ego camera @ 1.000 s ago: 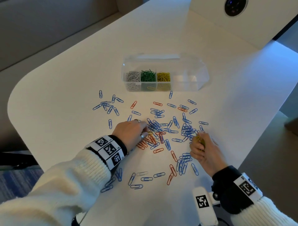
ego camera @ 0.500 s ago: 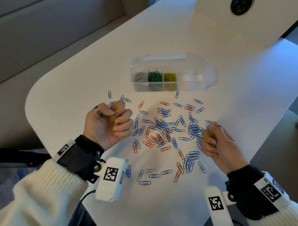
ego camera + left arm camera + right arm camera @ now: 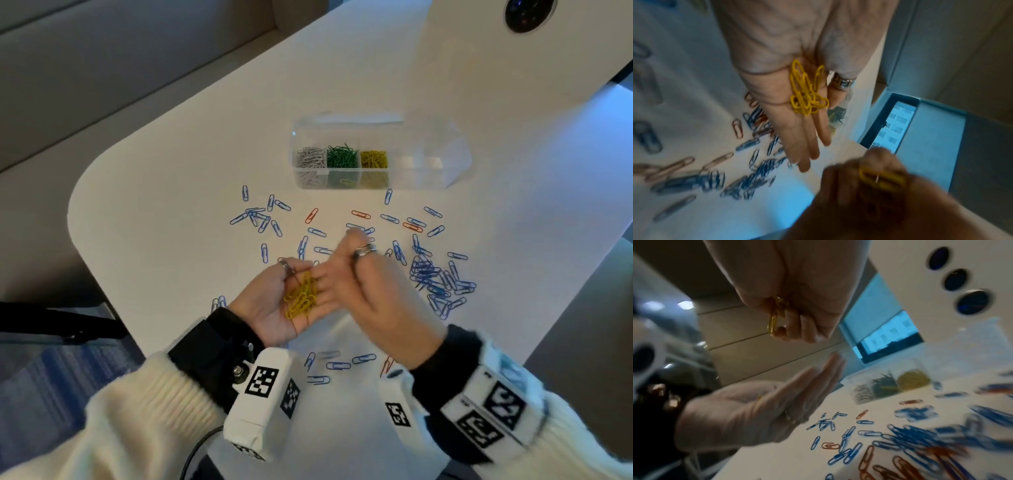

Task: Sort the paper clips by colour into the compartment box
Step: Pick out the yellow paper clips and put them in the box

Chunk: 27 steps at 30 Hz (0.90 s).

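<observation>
Here my left hand point(image 3: 291, 301) lies palm up above the table point(image 3: 178, 178), fingers straight, a loose bunch of yellow paper clips point(image 3: 301, 296) resting across palm and finger bases. My right hand point(image 3: 373, 291) sits just beside it, fingers curled around a few more yellow clips point(image 3: 774, 318), seen only from the wrist views. Below and around both hands, blue paper clips point(image 3: 438, 281) and red paper clips point(image 3: 360, 214) lie scattered, densest to the right. Beyond them stands the clear compartment box point(image 3: 445, 161): silver, green, yellow in the left three sections, in that order.
</observation>
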Motion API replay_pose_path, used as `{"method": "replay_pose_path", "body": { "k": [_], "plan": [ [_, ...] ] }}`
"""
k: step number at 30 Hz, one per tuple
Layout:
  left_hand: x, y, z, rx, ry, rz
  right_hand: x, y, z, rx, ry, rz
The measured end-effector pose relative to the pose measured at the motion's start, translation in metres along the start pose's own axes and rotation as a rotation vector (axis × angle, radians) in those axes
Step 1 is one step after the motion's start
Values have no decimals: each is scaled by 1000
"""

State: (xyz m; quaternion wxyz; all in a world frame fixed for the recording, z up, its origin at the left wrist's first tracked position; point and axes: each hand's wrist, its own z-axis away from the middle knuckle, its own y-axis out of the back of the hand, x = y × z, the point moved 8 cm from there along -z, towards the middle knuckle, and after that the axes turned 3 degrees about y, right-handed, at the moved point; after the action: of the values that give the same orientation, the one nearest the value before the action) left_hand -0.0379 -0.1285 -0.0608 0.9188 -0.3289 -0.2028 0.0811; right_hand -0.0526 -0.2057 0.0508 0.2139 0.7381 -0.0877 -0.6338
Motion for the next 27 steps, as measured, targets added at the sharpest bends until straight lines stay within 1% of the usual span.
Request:
{"method": "replay_pose_path", "body": {
  "k": [1, 2, 3, 4, 5, 6, 7, 8, 9, 10, 12, 14, 16, 17, 18, 19, 20, 22, 24, 25, 27],
  "plan": [
    [-5, -6, 2, -26, 22, -10, -5, -14, -6, -65, 39, 102],
    [-8, -14, 6, -87, 36, -13, -8, -24, -10, -87, 84, 216],
    [-7, -24, 12, -180, 14, -13, -9, -34, -13, -106, 118, 336],
    [-4, -32, 18, -280, -29, 1, -4, -40, -16, -123, 97, 400],
    [2, -28, 22, -286, -67, -7, 2, -46, -17, -164, 52, 466],
    [4, -24, 22, -234, -72, -38, 8, -49, -17, -201, 27, 544],
    [2, -20, 20, -219, -57, -38, 9, -50, -17, -224, 52, 629],
    [-2, -20, 17, -245, -42, -10, 6, -53, -15, -237, 111, 685],
    [-5, -13, 13, -207, -24, 21, 2, -55, -12, -231, 227, 765],
    [-3, 1, 11, -122, -22, 32, -1, -55, -9, -196, 326, 773],
    [1, 5, 10, -130, -3, 80, -8, -47, -4, -94, 406, 617],
    [9, 4, 14, -123, -23, 124, -14, -30, 0, 63, 419, 393],
    [19, 9, 21, -99, -56, 162, -9, -14, 3, 211, 373, 284],
    [24, 14, 23, -100, -68, 192, 0, -9, 3, 270, 314, 260],
    [29, 20, 24, -106, -84, 220, 12, -7, 3, 298, 238, 232],
    [36, 27, 25, -110, -106, 239, 24, -11, 0, 278, 149, 202],
    [41, 35, 28, -104, -125, 251, 38, -20, -3, 196, 56, 195],
    [50, 47, 33, -87, -147, 245, 58, -51, -8, -82, -59, 255],
    [56, 57, 37, -72, -164, 236, 67, -85, -8, -364, -79, 318],
    [58, 60, 39, -75, -168, 235, 69, -99, -7, -479, -83, 357],
    [59, 63, 41, -90, -169, 243, 74, -119, -5, -646, -103, 460]
  ]
}}
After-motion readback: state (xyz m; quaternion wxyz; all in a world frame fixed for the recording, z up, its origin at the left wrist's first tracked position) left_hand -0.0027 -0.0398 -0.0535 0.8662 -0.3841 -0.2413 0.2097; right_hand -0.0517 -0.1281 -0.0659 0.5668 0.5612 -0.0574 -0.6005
